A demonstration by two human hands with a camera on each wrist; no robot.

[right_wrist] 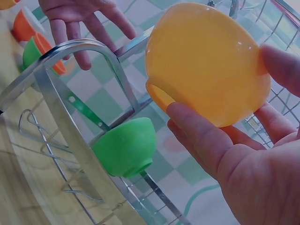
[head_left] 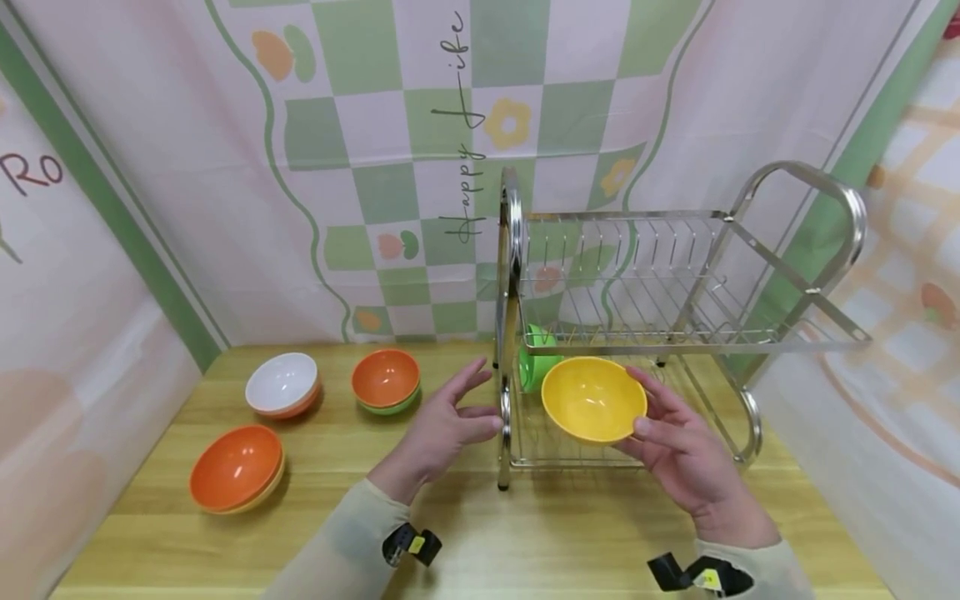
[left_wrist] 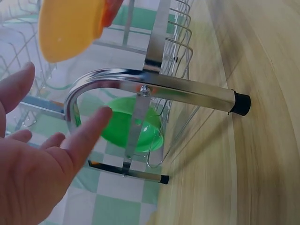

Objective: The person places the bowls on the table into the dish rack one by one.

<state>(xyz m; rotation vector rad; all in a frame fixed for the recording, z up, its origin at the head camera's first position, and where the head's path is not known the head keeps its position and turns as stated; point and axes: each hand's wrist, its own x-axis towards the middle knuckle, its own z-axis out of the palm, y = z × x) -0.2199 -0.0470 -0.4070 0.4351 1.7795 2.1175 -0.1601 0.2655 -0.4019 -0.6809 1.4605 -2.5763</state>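
Note:
A yellow bowl [head_left: 592, 400] is held in my right hand [head_left: 686, 454], thumb at its rim and fingers under its outer side. In the right wrist view the bowl's outside [right_wrist: 206, 61] and foot face the camera. It hangs in front of the lower tier of a metal dish rack [head_left: 513, 250]. Inside that tier, by the left end, a green bowl [head_left: 534, 362] stands on its side, partly hidden behind the yellow bowl in the head view. My left hand [head_left: 442, 425], fingers spread and holding nothing, is beside the rack's left frame.
Left on the wooden table [head_left: 360, 533] are stacked bowls: a white one [head_left: 282, 382] on orange, an orange one [head_left: 386, 377] on green, and a larger orange one [head_left: 236, 468] on a paler one. A patterned curtain [head_left: 420, 183] hangs behind.

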